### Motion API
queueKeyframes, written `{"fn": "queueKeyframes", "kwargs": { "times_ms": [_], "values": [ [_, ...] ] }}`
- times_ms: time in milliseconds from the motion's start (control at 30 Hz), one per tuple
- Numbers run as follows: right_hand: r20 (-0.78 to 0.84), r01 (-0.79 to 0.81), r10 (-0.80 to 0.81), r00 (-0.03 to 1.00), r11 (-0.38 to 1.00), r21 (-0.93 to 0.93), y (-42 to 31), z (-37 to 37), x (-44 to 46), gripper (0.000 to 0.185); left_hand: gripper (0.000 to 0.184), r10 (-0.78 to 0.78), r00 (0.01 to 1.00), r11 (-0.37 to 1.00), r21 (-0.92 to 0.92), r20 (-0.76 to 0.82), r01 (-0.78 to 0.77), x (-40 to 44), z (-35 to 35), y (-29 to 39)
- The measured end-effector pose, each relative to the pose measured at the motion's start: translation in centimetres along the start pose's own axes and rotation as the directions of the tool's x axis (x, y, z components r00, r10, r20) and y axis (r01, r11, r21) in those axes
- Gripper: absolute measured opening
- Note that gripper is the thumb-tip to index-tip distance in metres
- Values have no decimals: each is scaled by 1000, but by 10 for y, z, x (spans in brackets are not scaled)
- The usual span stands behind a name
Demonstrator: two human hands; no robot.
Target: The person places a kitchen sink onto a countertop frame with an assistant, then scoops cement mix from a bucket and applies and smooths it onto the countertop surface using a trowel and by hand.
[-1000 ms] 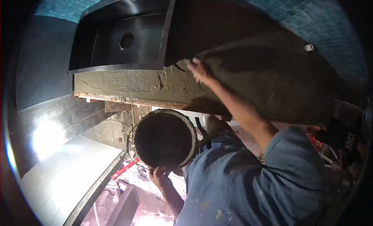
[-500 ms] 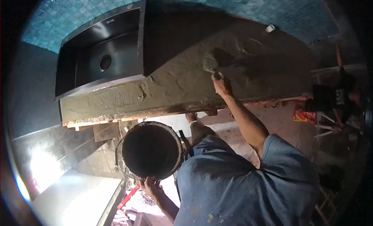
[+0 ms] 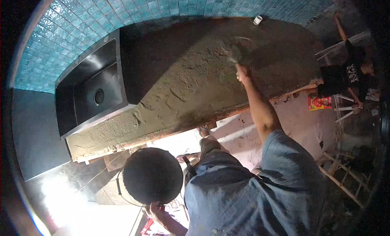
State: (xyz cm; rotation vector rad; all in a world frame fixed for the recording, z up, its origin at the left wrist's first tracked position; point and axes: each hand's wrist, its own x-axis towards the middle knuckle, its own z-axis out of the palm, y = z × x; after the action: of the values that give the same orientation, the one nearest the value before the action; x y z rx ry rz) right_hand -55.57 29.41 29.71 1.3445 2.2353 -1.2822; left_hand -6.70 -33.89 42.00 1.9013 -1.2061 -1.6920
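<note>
My left hand [image 3: 155, 211] grips the near rim of a round black bucket [image 3: 152, 176], whose inside is too dark to make out. My right hand [image 3: 243, 73] is closed on the handle of a small trowel [image 3: 234, 56], and its blade is over the wet grey mortar [image 3: 195, 79] on the long counter. The blade is partly blurred. A dark sink [image 3: 99, 90] is set at the counter's left part, with mortar along its near edge.
Teal tiles [image 3: 162, 6] line the wall behind. A small white cup [image 3: 257, 20] stands at the counter's back edge. At the right is another person [image 3: 345, 75] in dark clothes, near a red and yellow bag [image 3: 319, 103]. A wooden ladder [image 3: 341, 177] lies lower right.
The view has shifted rightward. My right hand with the trowel has moved right and farther along the mortar, away from the sink. My left hand stays on the bucket rim.
</note>
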Motion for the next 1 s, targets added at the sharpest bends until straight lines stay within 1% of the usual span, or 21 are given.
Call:
{"fn": "queueKeyframes", "kwargs": {
  "times_ms": [33,100,133,167,200,267,300,333,367,400,433,467,500,567,600,667,733,800,900,933,1000],
  "values": [
    [-47,121,-118,992,990,73,-10,-16,-19,50,68,-6,999,1000,19,34,5,3,-3,-3],
    [-4,201,-206,979,952,229,-18,-16,-48,42,67,-28,994,998,58,102,22,19,-15,-16],
    [22,259,-270,963,939,226,-19,-15,-72,40,62,27,991,998,56,130,-34,2,2,-17],
    [85,274,-303,949,929,248,-5,14,-27,38,57,81,984,995,52,157,-90,-15,17,-18],
    [148,286,-334,931,919,272,9,42,19,37,52,-8,983,996,-81,185,24,-43,44,-1],
    [412,169,-182,893,983,68,-8,36,-43,80,33,-2,982,998,-58,187,13,-17,28,-38],
    [272,498,-510,816,859,118,-26,48,-135,71,31,-18,995,999,29,94,16,-46,58,-12],
    [450,435,-396,801,900,17,-26,55,-151,56,48,30,994,994,-104,101,-20,-42,59,-22],
    [607,404,-264,750,909,-104,-28,63,-167,42,38,30,997,998,-52,71,-26,-38,60,-25],
    [760,562,-285,584,818,-125,-19,82,-180,38,25,81,995,994,-72,62,-76,-36,64,-25],
    [872,699,-268,411,706,-112,-10,100,-190,34,20,109,991,983,-156,74,-96,-35,67,-24],
    [882,849,-430,193,524,70,7,133,-203,30,16,153,986,975,-176,72,-138,-28,68,-27],
    [841,918,-538,-49,307,250,23,169,-227,26,15,195,978,966,-189,75,-178,-20,67,-32],
    [968,954,-250,-4,290,78,-3,173,-326,28,20,223,972,959,-193,70,-206,-36,70,-52],
    [956,980,-251,-151,86,177,8,197,-350,24,23,228,971,959,-191,75,-211,-31,66,-55],
    [904,930,-256,-342,-229,287,33,257,-395,20,27,231,970,951,-226,74,-210,-14,62,-54],
    [845,863,-325,-426,-427,271,60,314,-433,16,30,230,969,951,-232,88,-205,6,49,-40],
    [758,774,-400,-515,-597,212,96,378,-449,10,18,276,951,942,-236,142,-238,38,34,-39],
    [590,504,-275,-759,-822,265,129,424,-465,13,21,303,941,933,-248,153,-260,83,7,-14],
    [885,641,34,-464,-677,362,104,426,-503,16,21,307,941,931,-250,145,-265,97,-3,-7],
    [881,628,-28,-472,-713,313,87,430,-540,18,20,342,927,933,-172,153,-316,128,-30,-3]
  ]
}}
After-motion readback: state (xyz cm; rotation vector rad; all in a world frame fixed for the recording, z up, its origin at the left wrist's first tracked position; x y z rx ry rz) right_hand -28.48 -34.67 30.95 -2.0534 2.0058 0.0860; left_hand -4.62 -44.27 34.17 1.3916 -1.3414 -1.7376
